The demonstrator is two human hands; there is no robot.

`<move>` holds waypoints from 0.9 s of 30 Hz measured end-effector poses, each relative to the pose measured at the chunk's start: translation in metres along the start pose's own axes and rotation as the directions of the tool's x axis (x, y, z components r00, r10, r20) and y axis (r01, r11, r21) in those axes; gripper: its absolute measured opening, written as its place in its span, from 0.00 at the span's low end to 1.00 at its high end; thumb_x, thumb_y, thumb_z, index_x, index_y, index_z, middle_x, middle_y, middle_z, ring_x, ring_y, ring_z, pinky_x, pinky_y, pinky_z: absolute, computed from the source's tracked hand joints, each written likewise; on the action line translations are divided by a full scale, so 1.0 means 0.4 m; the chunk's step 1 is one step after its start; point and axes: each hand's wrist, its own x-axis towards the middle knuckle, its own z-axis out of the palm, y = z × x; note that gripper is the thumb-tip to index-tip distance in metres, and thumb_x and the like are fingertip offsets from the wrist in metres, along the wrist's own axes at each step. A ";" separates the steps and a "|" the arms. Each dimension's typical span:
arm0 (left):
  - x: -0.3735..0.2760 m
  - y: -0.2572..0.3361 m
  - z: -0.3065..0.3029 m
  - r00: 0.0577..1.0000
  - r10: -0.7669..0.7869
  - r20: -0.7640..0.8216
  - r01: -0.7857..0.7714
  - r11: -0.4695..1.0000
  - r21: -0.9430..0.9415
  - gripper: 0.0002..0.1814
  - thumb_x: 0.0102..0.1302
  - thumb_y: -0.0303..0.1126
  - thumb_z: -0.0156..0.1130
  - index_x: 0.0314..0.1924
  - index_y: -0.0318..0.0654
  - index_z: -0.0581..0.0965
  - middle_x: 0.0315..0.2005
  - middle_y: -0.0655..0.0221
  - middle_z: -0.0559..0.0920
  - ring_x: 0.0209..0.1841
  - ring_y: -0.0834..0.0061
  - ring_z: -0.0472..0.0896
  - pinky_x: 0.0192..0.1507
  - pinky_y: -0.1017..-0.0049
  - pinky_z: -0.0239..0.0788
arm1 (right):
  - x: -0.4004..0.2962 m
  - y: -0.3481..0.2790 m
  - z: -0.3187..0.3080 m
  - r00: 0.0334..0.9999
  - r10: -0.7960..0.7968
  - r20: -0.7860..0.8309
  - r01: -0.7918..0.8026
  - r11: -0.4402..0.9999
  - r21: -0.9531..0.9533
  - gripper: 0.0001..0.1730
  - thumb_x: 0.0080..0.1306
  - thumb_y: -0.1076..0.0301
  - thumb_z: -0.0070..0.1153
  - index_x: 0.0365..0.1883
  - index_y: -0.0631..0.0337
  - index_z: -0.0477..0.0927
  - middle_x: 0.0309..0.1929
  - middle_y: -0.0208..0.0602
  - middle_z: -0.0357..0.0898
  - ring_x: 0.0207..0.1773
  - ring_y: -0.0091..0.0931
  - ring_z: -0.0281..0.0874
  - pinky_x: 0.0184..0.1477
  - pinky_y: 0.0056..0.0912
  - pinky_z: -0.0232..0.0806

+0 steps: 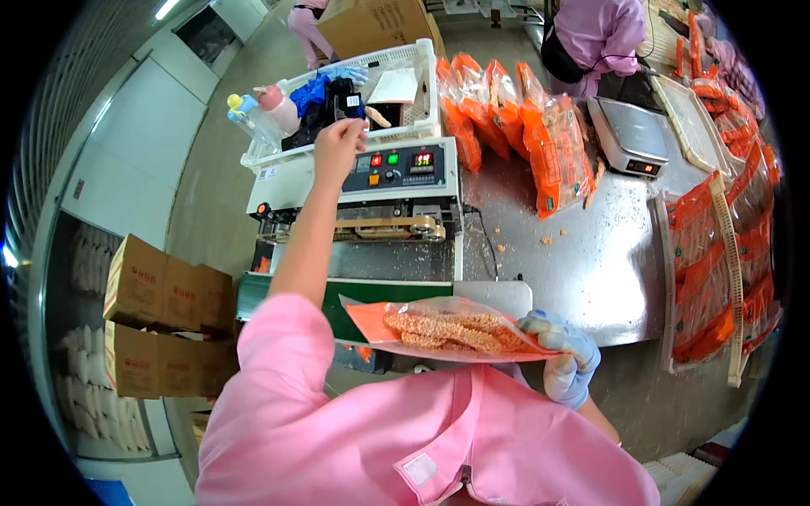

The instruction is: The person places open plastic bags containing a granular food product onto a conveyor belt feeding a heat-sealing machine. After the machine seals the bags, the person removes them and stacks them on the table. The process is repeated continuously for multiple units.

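Observation:
My right hand (565,357), in a pale blue and white glove, grips one end of a clear and orange plastic bag (452,332). Seed-coated snack sticks lie inside the bag, which is held sideways before my chest. My bare left hand (340,147) reaches over the control panel (395,172) of a band sealing machine (354,209), fingers curled. Close to its fingertips a single snack stick (378,117) lies at the near side of a white plastic crate (425,126); whether the fingers hold anything is unclear. The machine's green conveyor belt (380,292) runs in front of me.
Filled orange bags (557,155) stand on the steel table (569,265), left of a digital scale (629,136). At right, more bags fill a crate (664,278). The white crate holds bottles (253,120) and gloves. Cartons (171,322) are stacked left; a co-worker (595,38) stands beyond.

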 end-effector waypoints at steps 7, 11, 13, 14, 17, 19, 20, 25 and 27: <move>0.278 -0.170 0.073 0.870 0.306 0.387 -0.477 0.320 0.819 0.16 0.58 0.26 0.55 0.42 0.52 0.84 0.42 0.70 0.82 0.50 0.65 0.78 0.48 0.65 0.71 | -0.002 -0.017 -0.020 0.997 0.074 -0.033 -0.074 0.997 -0.007 0.28 0.72 0.48 0.45 0.38 0.68 0.80 0.41 0.50 0.83 0.46 0.40 0.81 0.53 0.41 0.70; 0.328 -0.242 0.078 0.749 0.363 0.554 -0.657 0.300 0.692 0.11 0.58 0.29 0.58 0.36 0.52 0.85 0.41 0.71 0.82 0.51 0.68 0.77 0.49 0.65 0.71 | -0.007 -0.016 -0.036 0.996 0.092 0.023 -0.090 0.993 -0.071 0.28 0.73 0.46 0.43 0.40 0.66 0.81 0.43 0.47 0.83 0.46 0.39 0.81 0.54 0.40 0.70; 0.322 -0.212 0.100 0.819 0.210 0.534 -0.573 0.329 0.750 0.08 0.58 0.33 0.59 0.34 0.52 0.85 0.41 0.69 0.82 0.49 0.66 0.78 0.47 0.64 0.71 | 0.001 -0.015 -0.034 0.995 0.101 0.015 -0.099 0.992 -0.080 0.29 0.73 0.46 0.42 0.41 0.65 0.81 0.44 0.45 0.83 0.47 0.39 0.80 0.55 0.39 0.70; 0.321 -0.185 0.107 0.846 0.132 0.516 -0.528 0.337 0.780 0.07 0.59 0.34 0.59 0.34 0.51 0.85 0.41 0.68 0.83 0.48 0.65 0.79 0.47 0.64 0.71 | 0.004 -0.012 -0.030 0.995 0.104 0.000 -0.104 0.992 -0.070 0.29 0.73 0.46 0.42 0.41 0.65 0.81 0.44 0.46 0.83 0.47 0.39 0.80 0.54 0.39 0.70; 0.270 -0.111 0.068 0.890 0.203 0.407 -0.440 0.158 0.884 0.07 0.60 0.40 0.60 0.33 0.50 0.83 0.39 0.65 0.83 0.45 0.63 0.80 0.44 0.63 0.71 | 0.012 -0.016 -0.019 0.992 0.119 -0.037 -0.121 0.991 -0.051 0.29 0.73 0.46 0.42 0.42 0.66 0.80 0.44 0.47 0.82 0.48 0.39 0.80 0.54 0.39 0.70; 0.212 -0.066 0.008 0.733 0.617 0.289 -0.579 0.341 0.741 0.09 0.60 0.40 0.62 0.36 0.45 0.82 0.40 0.63 0.83 0.44 0.62 0.80 0.44 0.65 0.71 | 0.001 -0.015 -0.011 0.990 0.131 -0.047 -0.132 0.991 -0.029 0.28 0.72 0.46 0.43 0.42 0.67 0.80 0.44 0.48 0.82 0.48 0.39 0.80 0.54 0.40 0.69; 0.168 -0.027 -0.008 0.678 0.700 0.224 -0.640 0.412 0.648 0.09 0.60 0.37 0.62 0.37 0.42 0.81 0.41 0.63 0.83 0.43 0.63 0.80 0.44 0.66 0.71 | -0.006 -0.008 -0.005 0.991 0.121 -0.054 -0.122 0.992 -0.016 0.28 0.72 0.47 0.44 0.43 0.67 0.80 0.44 0.48 0.82 0.48 0.39 0.79 0.54 0.40 0.69; -0.218 0.360 -0.055 0.745 0.664 0.070 -0.628 0.732 -0.264 0.07 0.59 0.30 0.63 0.37 0.39 0.81 0.38 0.68 0.83 0.41 0.66 0.80 0.48 0.68 0.70 | -0.024 0.027 0.017 0.991 0.053 -0.121 -0.045 0.997 0.065 0.26 0.72 0.49 0.46 0.44 0.68 0.79 0.45 0.51 0.81 0.50 0.39 0.78 0.55 0.42 0.68; -0.332 0.441 -0.095 0.451 0.846 0.284 -0.816 0.520 -0.251 0.09 0.56 0.31 0.65 0.38 0.41 0.80 0.36 0.71 0.82 0.40 0.68 0.79 0.48 0.67 0.71 | -0.032 0.025 0.019 0.987 0.079 -0.137 -0.058 0.987 0.150 0.26 0.72 0.49 0.47 0.45 0.69 0.79 0.46 0.53 0.80 0.51 0.39 0.77 0.55 0.43 0.69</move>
